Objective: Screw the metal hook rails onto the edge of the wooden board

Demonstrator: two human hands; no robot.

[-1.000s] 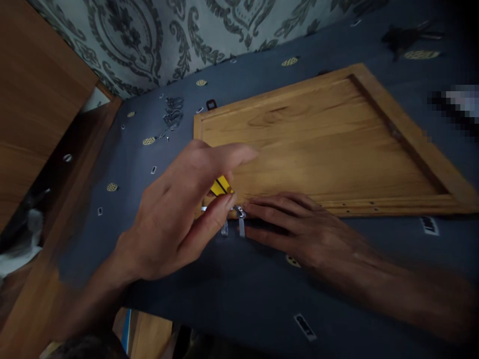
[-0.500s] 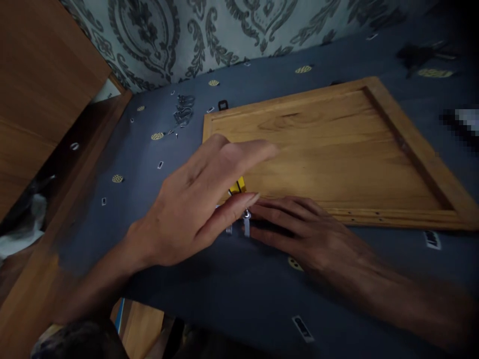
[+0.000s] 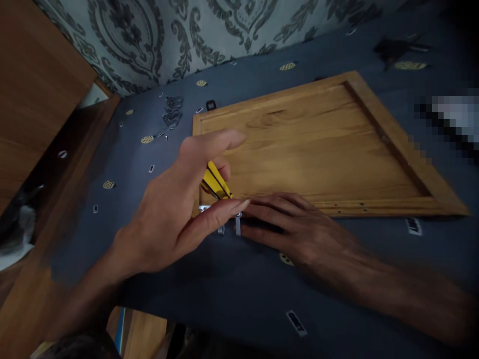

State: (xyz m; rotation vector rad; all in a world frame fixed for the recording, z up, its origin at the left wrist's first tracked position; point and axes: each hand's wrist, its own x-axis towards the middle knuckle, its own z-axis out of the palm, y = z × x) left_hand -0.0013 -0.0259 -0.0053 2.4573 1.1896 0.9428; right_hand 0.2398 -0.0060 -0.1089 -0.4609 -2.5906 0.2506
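A wooden panel (image 3: 318,144) with a raised frame lies flat on a dark blue cloth. My left hand (image 3: 175,209) hovers over its near left corner, fingers curled around a yellow and black tool handle (image 3: 214,183). My right hand (image 3: 295,229) lies flat beside it, fingertips pressing a small metal bracket (image 3: 236,223) at the panel's near edge. The tool's tip is hidden behind my left hand's fingers.
A pile of small metal hardware (image 3: 171,113) sits at the back left of the cloth, with yellow dots and small tags scattered about. A wooden cabinet (image 3: 33,89) stands at the left. Patterned wallpaper (image 3: 168,35) runs behind. A dark object (image 3: 392,47) lies far right.
My left hand has tilted so more of the yellow handle shows. My right hand stays pressed on the bracket. The view shifted slightly.
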